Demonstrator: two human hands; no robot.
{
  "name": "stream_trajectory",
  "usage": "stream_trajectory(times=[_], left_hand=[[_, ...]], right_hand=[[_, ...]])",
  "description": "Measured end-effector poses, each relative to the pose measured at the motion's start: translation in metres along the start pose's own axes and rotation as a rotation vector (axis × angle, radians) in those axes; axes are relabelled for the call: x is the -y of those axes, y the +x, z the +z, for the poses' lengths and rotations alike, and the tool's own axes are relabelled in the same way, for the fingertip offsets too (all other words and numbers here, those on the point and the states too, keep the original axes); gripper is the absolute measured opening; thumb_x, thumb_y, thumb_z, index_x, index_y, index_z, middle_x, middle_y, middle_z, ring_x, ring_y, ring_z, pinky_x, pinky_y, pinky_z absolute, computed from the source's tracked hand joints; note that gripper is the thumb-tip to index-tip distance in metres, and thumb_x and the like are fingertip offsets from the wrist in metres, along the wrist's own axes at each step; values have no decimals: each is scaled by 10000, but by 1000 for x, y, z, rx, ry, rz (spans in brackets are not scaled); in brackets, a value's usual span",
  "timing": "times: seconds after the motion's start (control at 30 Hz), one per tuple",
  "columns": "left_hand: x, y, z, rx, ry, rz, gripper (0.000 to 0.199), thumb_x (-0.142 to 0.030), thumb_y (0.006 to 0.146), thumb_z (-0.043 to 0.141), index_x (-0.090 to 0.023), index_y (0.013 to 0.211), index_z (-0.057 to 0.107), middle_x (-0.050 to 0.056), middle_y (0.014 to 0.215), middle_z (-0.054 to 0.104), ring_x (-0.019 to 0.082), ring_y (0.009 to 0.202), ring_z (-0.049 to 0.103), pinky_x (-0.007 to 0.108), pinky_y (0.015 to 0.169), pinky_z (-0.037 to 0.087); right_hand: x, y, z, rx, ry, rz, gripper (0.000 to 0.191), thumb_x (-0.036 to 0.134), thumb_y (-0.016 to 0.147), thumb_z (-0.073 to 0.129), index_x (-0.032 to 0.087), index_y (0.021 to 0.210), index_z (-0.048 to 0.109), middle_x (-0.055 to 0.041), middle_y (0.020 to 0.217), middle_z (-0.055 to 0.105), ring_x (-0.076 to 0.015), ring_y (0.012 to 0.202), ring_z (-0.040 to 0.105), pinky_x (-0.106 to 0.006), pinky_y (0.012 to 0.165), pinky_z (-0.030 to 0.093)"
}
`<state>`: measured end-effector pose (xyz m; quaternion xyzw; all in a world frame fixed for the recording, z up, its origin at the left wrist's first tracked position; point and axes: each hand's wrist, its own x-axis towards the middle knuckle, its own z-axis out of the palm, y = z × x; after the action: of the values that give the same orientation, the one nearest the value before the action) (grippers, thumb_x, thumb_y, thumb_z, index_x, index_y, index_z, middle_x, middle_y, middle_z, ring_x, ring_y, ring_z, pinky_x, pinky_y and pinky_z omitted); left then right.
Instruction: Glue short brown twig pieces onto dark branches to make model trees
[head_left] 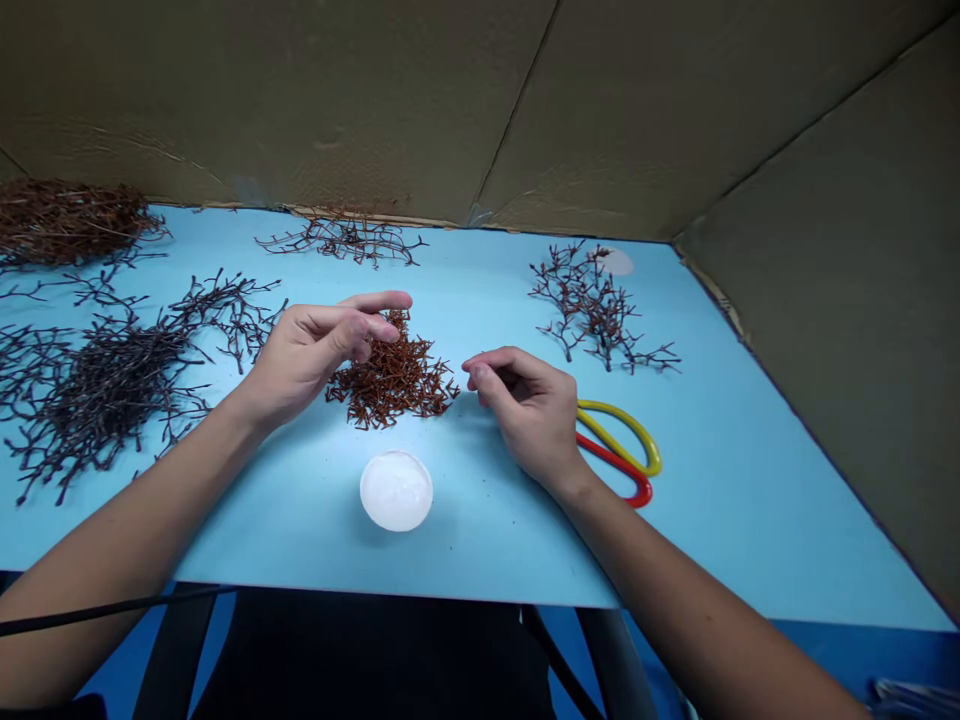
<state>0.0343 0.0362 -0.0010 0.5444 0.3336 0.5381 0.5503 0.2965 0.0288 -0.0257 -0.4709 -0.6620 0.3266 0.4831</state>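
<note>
From the head camera we look down on a pale blue table (720, 500) walled by brown corrugated cardboard panels (300, 100). At the centre lies a loose pile of short reddish-brown twig pieces (390, 378). Our left hand (311, 358) hovers over its far-left edge, with the thumb and fingers drawn into a narrow pinch; we cannot tell whether it holds a tiny piece. Our right hand (529, 412) sits just right of the pile, its fingers loosely curled and nothing visible in them.

Near the pile, towards us, rests a round white dish (396, 491). Beside the right hand lies a pair of scissors with looped yellow and red handles (616, 450), partly hidden by the hand. On the far right stands a spread of dark reddish branching twigs (592, 305). A thin branching twig cluster (345, 240) lies along the far edge. To the left are a large heap of dark branching twigs (105, 400) and, at the far-left corner, a dense brown twig mass (67, 225).
</note>
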Motion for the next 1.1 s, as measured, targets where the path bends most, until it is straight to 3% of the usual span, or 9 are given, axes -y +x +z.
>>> stream_trajectory(times=[0.1,0.23,0.37,0.57,0.7,0.97,1.1], left_hand=[[-1,0,-2,-18,6,66,194,-431,866,920,-262,787,866,63,1391,745,219,1178,655,375,1036,536],[-2,1,-2,-94,-99,89,486,-569,763,958,-216,564,690,57,1317,746,213,1139,622,305,844,557],[-5,4,2,-152,-85,65,702,-731,854,797,-182,504,534,114,1272,748,227,1114,614,283,743,548],[-15,10,-8,-217,-123,54,565,-616,935,785,-192,662,529,91,1191,678,204,1048,637,255,707,554],[-18,12,-14,-179,-182,30,505,-559,963,771,-196,714,523,75,1168,655,178,969,640,249,696,555],[-18,7,-3,-115,-313,-62,811,-771,934,665,-193,530,265,102,969,662,189,808,621,313,623,491],[-29,0,4,-31,-405,-176,802,-865,922,564,-210,556,281,122,961,682,219,796,607,326,596,474]], right_hand=[[0,0,0,-7,-3,2,182,351,952,723,212,851,783,-7,712,730,-134,589,589,-281,570,470],[-2,0,0,-5,-10,1,182,353,955,720,212,864,792,-8,723,737,-135,593,587,-287,573,466],[-2,0,-1,-1,-15,4,184,356,959,722,213,869,796,-10,734,742,-137,602,586,-290,578,464],[-3,-1,-1,2,-18,-2,189,361,970,716,215,877,792,-10,738,739,-140,607,592,-294,595,476],[-2,-1,-2,3,-26,1,194,367,971,719,213,874,786,-10,730,736,-141,602,591,-295,596,484],[0,-1,-3,12,-57,-23,194,356,973,711,209,874,790,-17,721,744,-148,596,617,-288,571,500],[2,-2,-2,26,-79,-59,181,343,975,718,214,872,791,-26,755,772,-161,629,667,-280,578,521]])
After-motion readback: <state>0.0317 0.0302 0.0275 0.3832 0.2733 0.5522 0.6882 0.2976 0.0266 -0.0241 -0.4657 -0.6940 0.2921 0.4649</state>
